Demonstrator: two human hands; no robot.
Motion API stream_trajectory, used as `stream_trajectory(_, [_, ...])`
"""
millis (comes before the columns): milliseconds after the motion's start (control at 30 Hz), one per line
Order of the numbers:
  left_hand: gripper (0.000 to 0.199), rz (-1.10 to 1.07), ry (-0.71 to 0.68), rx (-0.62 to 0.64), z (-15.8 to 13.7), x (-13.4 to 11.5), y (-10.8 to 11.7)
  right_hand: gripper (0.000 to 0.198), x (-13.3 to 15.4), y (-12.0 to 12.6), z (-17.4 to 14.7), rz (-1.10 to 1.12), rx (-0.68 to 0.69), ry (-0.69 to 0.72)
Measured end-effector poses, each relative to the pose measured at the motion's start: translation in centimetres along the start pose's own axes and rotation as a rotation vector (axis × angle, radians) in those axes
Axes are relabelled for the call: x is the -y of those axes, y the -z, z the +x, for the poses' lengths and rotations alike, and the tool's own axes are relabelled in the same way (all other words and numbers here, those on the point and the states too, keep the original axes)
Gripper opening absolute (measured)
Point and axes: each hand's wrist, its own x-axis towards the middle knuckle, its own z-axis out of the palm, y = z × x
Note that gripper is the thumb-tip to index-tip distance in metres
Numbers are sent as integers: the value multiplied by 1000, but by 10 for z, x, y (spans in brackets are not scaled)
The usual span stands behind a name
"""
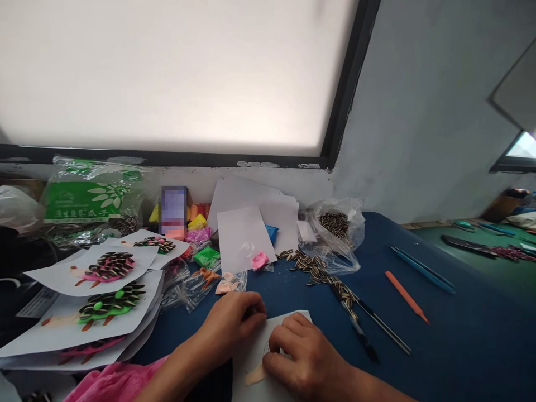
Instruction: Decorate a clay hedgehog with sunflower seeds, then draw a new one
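Note:
A white sheet of paper (243, 394) lies in front of me, carrying a flattened strip of peach modelling clay (255, 376). My right hand (304, 354) is closed over the sheet, its thumb and fingertips pressed at the clay's upper end. Part of a drawn outline shows beneath those fingers. At the sheet's upper left edge, my left hand (234, 318) is curled with thumb and fingers close together. Whatever it may hold is hidden. Just beyond it sits a lump of peach clay (227, 283) on clear plastic.
Seed-covered clay hedgehog pictures (111, 301) are stacked at left. Behind are a phone (173, 209), coloured clay packets (206, 257), blank paper (238, 234) and pink clay (260, 260). Sunflower seeds (307, 265) spill from a bag (355, 223). Pens (422, 271) and an orange tool (406, 296) lie right.

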Motion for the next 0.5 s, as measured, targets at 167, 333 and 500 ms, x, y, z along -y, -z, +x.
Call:
stream_trajectory(167, [17, -5, -3, 5, 0, 1, 1, 17, 2, 5, -5, 18, -71, 18])
stream_trajectory(333, [16, 0, 4, 2, 0, 1, 1, 21, 3, 11, -10, -4, -135, -66])
stream_trajectory(500, [16, 7, 9, 1, 0, 2, 0, 26, 4, 10, -10, -16, -146, -54])
